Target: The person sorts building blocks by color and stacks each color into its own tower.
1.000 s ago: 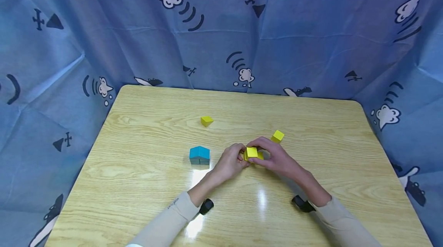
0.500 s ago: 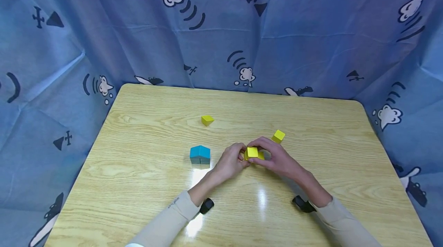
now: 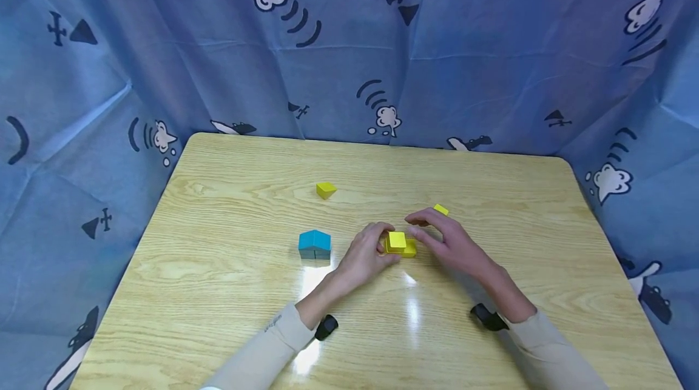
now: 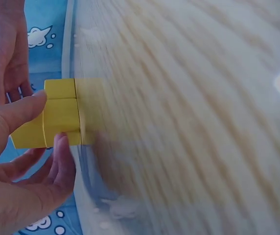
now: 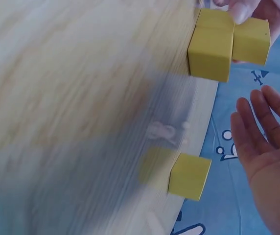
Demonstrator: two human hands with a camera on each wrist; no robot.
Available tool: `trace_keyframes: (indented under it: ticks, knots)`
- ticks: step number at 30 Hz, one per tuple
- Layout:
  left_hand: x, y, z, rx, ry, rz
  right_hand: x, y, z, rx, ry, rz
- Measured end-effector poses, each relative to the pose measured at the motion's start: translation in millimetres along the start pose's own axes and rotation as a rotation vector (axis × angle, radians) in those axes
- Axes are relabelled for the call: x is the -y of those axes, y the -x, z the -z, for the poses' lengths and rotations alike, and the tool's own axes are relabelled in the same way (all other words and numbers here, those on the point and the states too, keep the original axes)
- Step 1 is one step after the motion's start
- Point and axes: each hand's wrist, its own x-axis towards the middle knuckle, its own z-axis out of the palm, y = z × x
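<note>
A small stack of yellow blocks [image 3: 395,241] stands on the table: two lie side by side and one yellow cube [image 5: 251,41] sits on top, over the left one. My left hand [image 3: 368,253] holds the stack from its left side, thumb [image 4: 30,108] and fingers on opposite faces in the left wrist view. Just right of the stack, my right hand [image 3: 453,247] is off the blocks, its fingers loosely extended and holding nothing. Behind that hand is a separate yellow block [image 5: 189,176], partly hidden in the head view.
A blue house-shaped pair of blocks [image 3: 314,244] stands left of the left hand. Farther back is a yellow wedge-like block [image 3: 326,190]. The wooden table [image 3: 218,293] is shiny, and a patterned blue curtain [image 3: 338,44] hangs behind it.
My right hand has let go of the yellow stack and moved to the right, now partly covering the loose yellow block. The left hand stays at the stack.
</note>
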Motion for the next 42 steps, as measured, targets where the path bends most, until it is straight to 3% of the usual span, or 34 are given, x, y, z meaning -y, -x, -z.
trace_keyframes:
  ticks: [7, 14, 24, 32, 42]
  knots:
    - [-4.0, 1.1, 1.5, -0.031, -0.008, -0.033, -8.3, 2.8, 7.5, -0.089, 0.070, -0.026]
    - [-4.1, -0.1, 1.2, -0.016, 0.022, -0.020, -22.3, 5.9, 10.3, -0.186, 0.153, -0.103]
    - [-5.0, -1.2, 2.9, 0.000, 0.029, -0.026, -33.6, 7.6, 9.7, -0.169, 0.209, -0.216]
    - [-4.3, -2.0, 2.8, 0.008, 0.015, -0.045, -35.7, 9.0, 12.5, -0.128, 0.175, -0.337]
    - [-2.6, -3.3, 4.7, 0.020, 0.029, -0.041, -34.5, 10.0, 12.3, -0.128, 0.081, -0.344]
